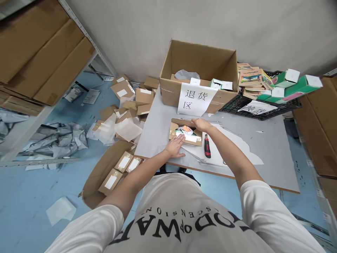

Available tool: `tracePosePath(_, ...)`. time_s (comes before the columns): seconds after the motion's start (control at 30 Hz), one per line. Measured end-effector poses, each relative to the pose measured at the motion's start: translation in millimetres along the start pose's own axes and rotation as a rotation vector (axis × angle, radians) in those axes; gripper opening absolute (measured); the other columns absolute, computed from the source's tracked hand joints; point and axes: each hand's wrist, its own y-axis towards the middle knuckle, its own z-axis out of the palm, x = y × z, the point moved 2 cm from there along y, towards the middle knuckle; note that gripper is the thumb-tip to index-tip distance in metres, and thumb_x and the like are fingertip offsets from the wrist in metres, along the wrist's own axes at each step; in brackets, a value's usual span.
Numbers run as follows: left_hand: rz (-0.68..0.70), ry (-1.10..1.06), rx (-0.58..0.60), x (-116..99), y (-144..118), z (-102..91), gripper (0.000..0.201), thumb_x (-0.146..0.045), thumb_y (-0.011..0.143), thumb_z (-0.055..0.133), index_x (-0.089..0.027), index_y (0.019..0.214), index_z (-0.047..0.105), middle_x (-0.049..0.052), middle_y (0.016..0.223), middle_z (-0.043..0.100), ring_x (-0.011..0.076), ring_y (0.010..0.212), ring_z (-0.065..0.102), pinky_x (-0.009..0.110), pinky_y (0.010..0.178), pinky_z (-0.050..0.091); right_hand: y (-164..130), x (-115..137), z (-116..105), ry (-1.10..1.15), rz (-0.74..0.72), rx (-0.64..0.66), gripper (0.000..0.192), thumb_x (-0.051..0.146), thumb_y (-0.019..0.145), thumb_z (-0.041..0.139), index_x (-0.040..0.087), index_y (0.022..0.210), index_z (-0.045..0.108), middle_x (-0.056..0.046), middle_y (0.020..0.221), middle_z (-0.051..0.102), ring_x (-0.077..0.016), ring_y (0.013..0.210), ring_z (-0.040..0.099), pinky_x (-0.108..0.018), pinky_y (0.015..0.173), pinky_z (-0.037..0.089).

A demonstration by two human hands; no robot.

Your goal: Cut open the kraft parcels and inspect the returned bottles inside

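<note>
A small cardboard box [198,139] lies on the table, its top opened up. Inside it is something with white, orange and green on it [187,129], too small to name. My left hand [175,146] rests flat against the box's near left side, fingers stretched over the white label. At the far right corner, my right hand [202,125] has its fingers curled on the box's edge. Just right of the box, a red and black utility knife [207,147] lies on white paper [231,146].
A large carton [168,92] with a paper sign stands at the table's back. Beside it, a black crate [231,106] holds booklets and green-white boxes. Cardboard boxes [143,96] and wrapping litter the floor at left, near an open carton [98,168] of small boxes. Shelves flank both sides.
</note>
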Motion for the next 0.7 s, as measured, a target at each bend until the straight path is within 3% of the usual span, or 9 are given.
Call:
tracePosePath(0.2, 0.008, 0.002, -0.003, 0, -1, 0.1, 0.100, -0.065, 0.075, 0.051, -0.004, 0.147, 0.017, 0.018, 0.155, 0.015, 0.0294, 0.144, 0.004, 0.045, 0.116, 0.008, 19, -25, -4, 0.202, 0.228, -0.064, 0.044, 0.051, 0.093, 0.037, 0.019, 0.097, 0.066, -0.010, 0.101, 0.069, -0.0232, 0.092, 0.061, -0.028, 0.070, 0.041)
tracePosePath(0.33, -0.001, -0.002, 0.003, 1, -4, 0.9, 0.101, -0.064, 0.075, 0.051, -0.005, 0.148, 0.014, 0.018, 0.155, 0.014, 0.0295, 0.144, 0.003, 0.045, 0.116, 0.008, 29, -33, 17, 0.260, 0.474, -0.125, 0.054, 0.065, 0.082, 0.048, 0.018, 0.103, 0.064, -0.012, 0.104, 0.068, -0.0242, 0.094, 0.060, -0.030, 0.073, 0.042)
tracePosePath(0.43, -0.005, -0.007, 0.008, 0, -3, 1.5, 0.100, -0.064, 0.075, 0.051, -0.006, 0.148, 0.013, 0.018, 0.155, 0.013, 0.0293, 0.144, 0.004, 0.046, 0.115, 0.007, 34, -33, 35, 0.300, 0.568, -0.105, 0.057, 0.066, 0.079, 0.051, 0.019, 0.110, 0.060, -0.012, 0.110, 0.066, -0.0245, 0.099, 0.060, -0.032, 0.076, 0.043)
tracePosePath(0.53, -0.006, -0.017, 0.011, -1, -1, 1.3, 0.099, -0.064, 0.076, 0.051, -0.006, 0.148, 0.014, 0.017, 0.155, 0.012, 0.0290, 0.144, 0.005, 0.045, 0.116, 0.007, 36, -32, 44, 0.308, 0.571, -0.095, 0.056, 0.065, 0.080, 0.052, 0.020, 0.112, 0.058, -0.012, 0.112, 0.065, -0.0248, 0.101, 0.060, -0.033, 0.079, 0.044)
tracePosePath(0.7, 0.013, -0.049, 0.012, 14, -3, -13.9, 0.098, -0.056, 0.076, 0.058, -0.008, 0.148, 0.012, 0.018, 0.154, 0.017, 0.0262, 0.144, 0.009, 0.041, 0.115, 0.015, 31, -30, 33, 0.305, 0.404, -0.232, 0.046, 0.052, 0.089, 0.046, 0.018, 0.118, 0.057, -0.014, 0.118, 0.062, -0.0266, 0.108, 0.056, -0.038, 0.088, 0.042)
